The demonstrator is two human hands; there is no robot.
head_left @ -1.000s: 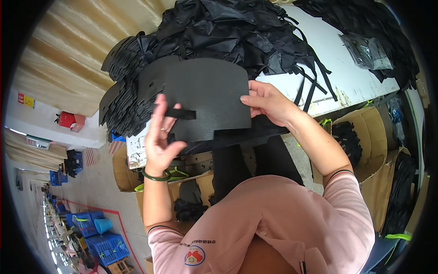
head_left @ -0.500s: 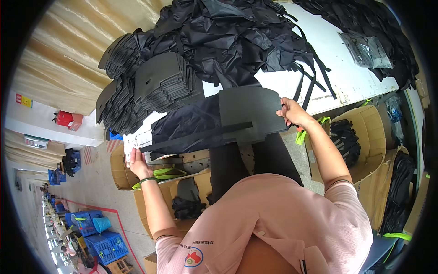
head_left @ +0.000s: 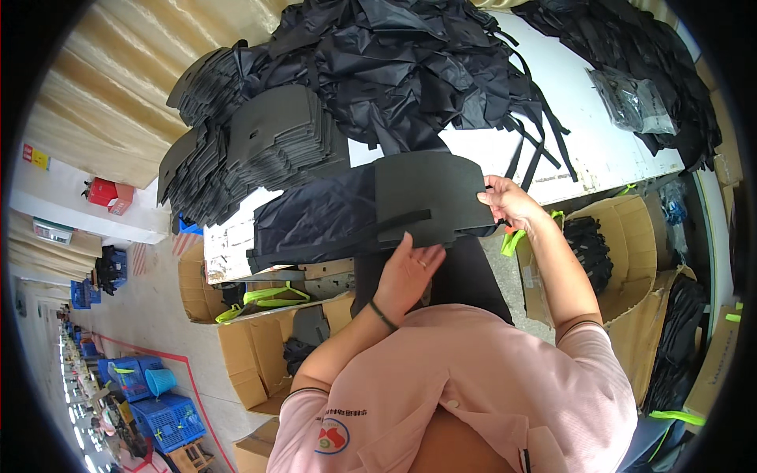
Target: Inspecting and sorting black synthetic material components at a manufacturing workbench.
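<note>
A: Foam panel (head_left: 430,193), dark grey with a curved top edge, lies flat at the near edge of the white table (head_left: 583,150), right in front of the person. A narrow black strap (head_left: 398,222) runs across its lower part.

B: And the hands?

A: The right hand (head_left: 509,201) grips the panel's right edge, fingers curled over the top and thumb beneath, so it is closed on the panel. The left hand (head_left: 408,272) lies open and flat, fingers together, with its fingertips on the panel's lower edge near the strap. It presses rather than grips.

B: What is under the panel?

A: A piece of black fabric (head_left: 315,225) spreads out to the left from beneath it and reaches the table's left end. Whether it is joined to the panel I cannot tell.

B: What else is on the table?

A: Behind the fabric, a stack of foam pieces (head_left: 268,142) of the same grey, leaning in fanned layers. Further back, a big heap of black cloth (head_left: 410,63) with loose straps trailing toward the panel. At the far right, a clear plastic bag (head_left: 631,98).

B: Below the table?

A: Open cardboard boxes (head_left: 607,268) on both sides of the person, some holding black parts. Blue crates (head_left: 158,402) stand on the floor, lower left.
</note>
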